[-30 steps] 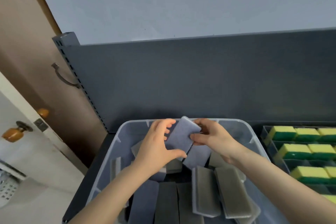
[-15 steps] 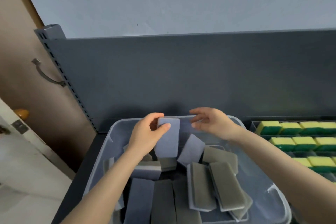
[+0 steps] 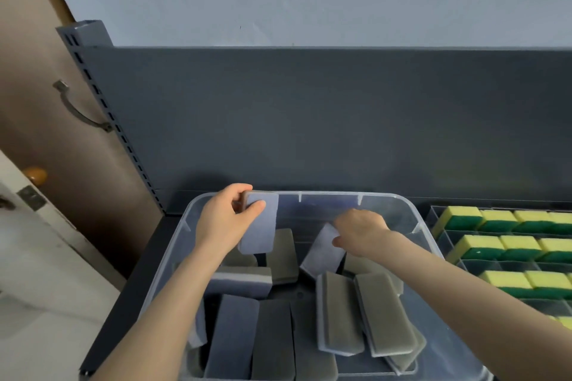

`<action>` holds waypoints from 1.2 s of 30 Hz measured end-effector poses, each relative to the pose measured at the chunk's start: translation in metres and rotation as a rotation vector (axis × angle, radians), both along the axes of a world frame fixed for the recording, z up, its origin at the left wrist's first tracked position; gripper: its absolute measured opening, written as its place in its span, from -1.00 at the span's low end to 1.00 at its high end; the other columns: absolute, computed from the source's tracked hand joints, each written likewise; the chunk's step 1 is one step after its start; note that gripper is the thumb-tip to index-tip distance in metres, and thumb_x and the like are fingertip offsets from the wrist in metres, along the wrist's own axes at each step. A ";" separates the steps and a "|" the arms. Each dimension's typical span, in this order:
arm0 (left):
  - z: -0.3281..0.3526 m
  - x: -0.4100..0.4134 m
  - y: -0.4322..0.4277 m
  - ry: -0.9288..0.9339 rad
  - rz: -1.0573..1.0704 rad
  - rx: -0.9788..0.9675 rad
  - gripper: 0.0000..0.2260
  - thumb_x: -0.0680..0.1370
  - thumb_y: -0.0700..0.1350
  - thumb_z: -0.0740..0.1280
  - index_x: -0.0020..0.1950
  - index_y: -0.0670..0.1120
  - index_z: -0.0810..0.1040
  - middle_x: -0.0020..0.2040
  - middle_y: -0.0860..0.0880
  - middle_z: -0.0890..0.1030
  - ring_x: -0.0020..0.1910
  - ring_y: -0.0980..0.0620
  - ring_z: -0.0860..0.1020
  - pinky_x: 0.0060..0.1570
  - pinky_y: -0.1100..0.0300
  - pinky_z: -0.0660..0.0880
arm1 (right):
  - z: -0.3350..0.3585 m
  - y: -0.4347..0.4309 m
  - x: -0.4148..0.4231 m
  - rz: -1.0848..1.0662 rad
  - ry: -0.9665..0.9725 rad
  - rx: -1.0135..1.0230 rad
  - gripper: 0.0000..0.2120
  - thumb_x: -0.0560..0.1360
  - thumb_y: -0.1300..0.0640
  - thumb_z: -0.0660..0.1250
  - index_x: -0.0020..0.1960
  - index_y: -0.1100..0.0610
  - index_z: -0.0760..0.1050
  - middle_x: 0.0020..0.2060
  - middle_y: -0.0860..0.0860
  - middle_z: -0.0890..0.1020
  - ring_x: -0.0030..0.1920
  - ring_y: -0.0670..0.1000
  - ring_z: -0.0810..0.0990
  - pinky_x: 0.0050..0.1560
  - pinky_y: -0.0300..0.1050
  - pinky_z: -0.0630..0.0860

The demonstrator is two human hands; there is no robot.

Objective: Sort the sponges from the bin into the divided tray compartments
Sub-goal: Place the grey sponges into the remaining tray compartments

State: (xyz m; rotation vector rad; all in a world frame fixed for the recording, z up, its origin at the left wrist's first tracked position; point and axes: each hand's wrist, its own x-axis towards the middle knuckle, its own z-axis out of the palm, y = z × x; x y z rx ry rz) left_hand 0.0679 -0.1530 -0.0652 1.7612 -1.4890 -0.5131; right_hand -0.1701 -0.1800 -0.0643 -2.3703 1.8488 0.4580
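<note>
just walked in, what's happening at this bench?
A person is sorting sponges out of a clear plastic bin. The left hand holds one blue-grey rectangular sponge above the pile; the right hand is reaching onto a second tilted blue-grey sponge in the bin. The divided clear tray at right already holds rows of yellow-and-green sponges.

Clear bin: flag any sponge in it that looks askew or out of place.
Mostly a loose jumble. One grey-blue sponge leans tilted on end by the right hand, against flatter neighbours in the clear bin. The left hand holds another sponge up.
</note>
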 end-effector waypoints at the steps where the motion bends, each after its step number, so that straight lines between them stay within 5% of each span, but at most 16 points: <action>1: 0.000 0.000 0.000 -0.010 -0.007 0.006 -0.69 0.45 0.07 0.43 0.17 0.11 0.52 -0.08 0.23 0.56 -0.07 0.16 0.53 -0.05 0.10 0.53 | -0.005 -0.001 0.000 -0.041 -0.004 0.020 -0.62 0.51 -0.11 0.25 0.21 0.10 0.45 0.16 0.06 0.55 0.17 0.12 0.53 -0.02 -0.09 0.43; 8: 0.001 -0.003 0.003 -0.047 -0.035 0.021 -0.67 0.46 0.07 0.41 0.20 0.08 0.52 -0.02 0.16 0.57 -0.04 0.11 0.53 -0.03 0.06 0.54 | -0.040 0.007 0.005 -0.155 -0.367 0.126 -0.33 0.33 -0.20 0.42 0.29 0.10 0.31 0.15 0.05 0.51 0.15 0.11 0.51 0.10 0.00 0.49; 12: 0.004 -0.004 0.004 -0.050 -0.050 0.016 -0.69 0.47 0.07 0.40 0.19 0.08 0.51 0.00 0.15 0.58 -0.03 0.11 0.54 -0.05 0.06 0.55 | -0.027 0.008 0.009 -0.161 -0.593 0.059 -0.51 0.29 -0.02 0.51 0.08 0.11 0.37 -0.04 -0.03 0.50 -0.04 0.00 0.48 -0.05 -0.13 0.45; 17: 0.006 -0.005 0.005 -0.027 -0.075 0.011 -0.76 0.46 0.04 0.41 0.11 0.10 0.49 -0.03 0.17 0.58 -0.04 0.10 0.54 -0.07 0.02 0.55 | -0.002 0.009 0.003 -0.159 -0.807 -0.099 -0.49 0.25 0.09 0.53 0.17 0.05 0.50 -0.01 -0.09 0.61 0.05 -0.06 0.56 0.00 -0.26 0.41; 36: 0.009 -0.023 0.017 -0.102 -0.257 -0.047 -0.67 0.48 -0.07 0.39 0.23 0.12 0.48 0.13 0.18 0.54 0.05 0.08 0.48 -0.02 0.12 0.46 | 0.012 0.046 -0.018 -0.271 -0.835 -0.421 -0.52 0.29 0.20 0.51 0.19 0.08 0.54 0.09 0.01 0.62 0.12 0.03 0.56 0.04 -0.29 0.35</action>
